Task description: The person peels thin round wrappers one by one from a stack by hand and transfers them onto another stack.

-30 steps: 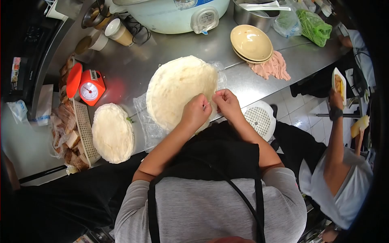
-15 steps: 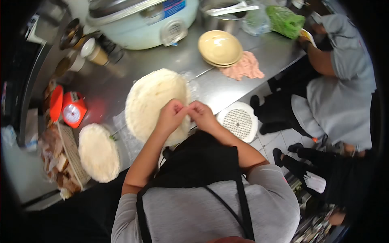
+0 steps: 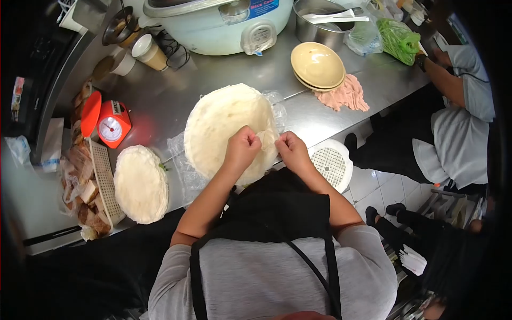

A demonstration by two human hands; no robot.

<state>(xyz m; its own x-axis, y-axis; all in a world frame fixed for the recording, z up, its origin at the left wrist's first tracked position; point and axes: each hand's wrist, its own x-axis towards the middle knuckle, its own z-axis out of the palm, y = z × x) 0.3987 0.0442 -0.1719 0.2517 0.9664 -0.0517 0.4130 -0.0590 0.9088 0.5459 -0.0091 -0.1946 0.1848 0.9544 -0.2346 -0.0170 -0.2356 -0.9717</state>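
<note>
A large stack of thin, pale round sheets [image 3: 221, 125] lies on clear plastic wrap [image 3: 184, 173] near the counter's front edge. Over its right part, my left hand [image 3: 244, 149] pinches the lifted edge of one thin sheet. My right hand [image 3: 293, 152] is closed on the same sheet's edge, just past the stack's right rim. Between the two hands the thin sheet [image 3: 268, 143] is stretched and looks translucent. A smaller pale stack [image 3: 141, 184] sits to the left, with a bit of green at its right edge.
Left are a red scale [image 3: 113, 124] and a basket [image 3: 105, 181] of bread pieces. Behind stand a rice cooker [image 3: 218, 29], a metal pot [image 3: 320, 26], bowls [image 3: 318, 65] on a pink cloth [image 3: 346, 95] and bagged greens [image 3: 397, 41]. A perforated white stool [image 3: 330, 165] and people [image 3: 458, 138] are right.
My hands were close together and have moved apart, with the thin sheet now spread between them. The view shifted. A person at the right now has an arm near the greens.
</note>
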